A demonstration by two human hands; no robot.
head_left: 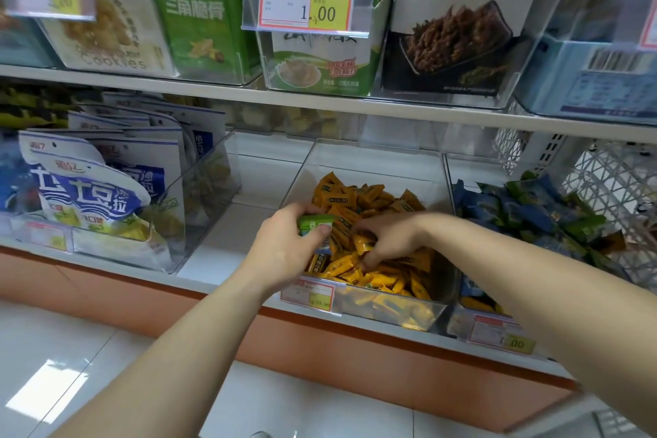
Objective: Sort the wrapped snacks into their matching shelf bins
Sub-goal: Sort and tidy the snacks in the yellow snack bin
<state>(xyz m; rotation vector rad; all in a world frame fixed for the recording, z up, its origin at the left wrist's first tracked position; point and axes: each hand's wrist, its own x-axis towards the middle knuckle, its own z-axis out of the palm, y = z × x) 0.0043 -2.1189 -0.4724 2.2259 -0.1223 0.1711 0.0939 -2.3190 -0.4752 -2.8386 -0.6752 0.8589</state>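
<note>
Over the clear plastic bin (377,163) of orange-wrapped snacks (355,199), my left grip (284,245) holds a small green-wrapped snack (313,224). My right grip (387,238) digs among them, and I cannot tell whether it holds one. The matching blue-and-green packets (526,213) lie to the right, beyond it.

The wrapped snacks (377,263) heaped in the clear bin (377,160) are yellow-orange with small dark labels. One packet (314,224) above them is bright green with a white and blue end. The neighbouring heap (533,217) on the right mixes dark blue and green wrappers. The bags (89,188) on the left are white with blue lettering and yellow below. The price tag (307,0) above is white, red-bordered, with a yellow patch. The shelf base (320,341) is orange-brown, the floor (71,348) white tile, the basket (618,181) a white lattice.
</note>
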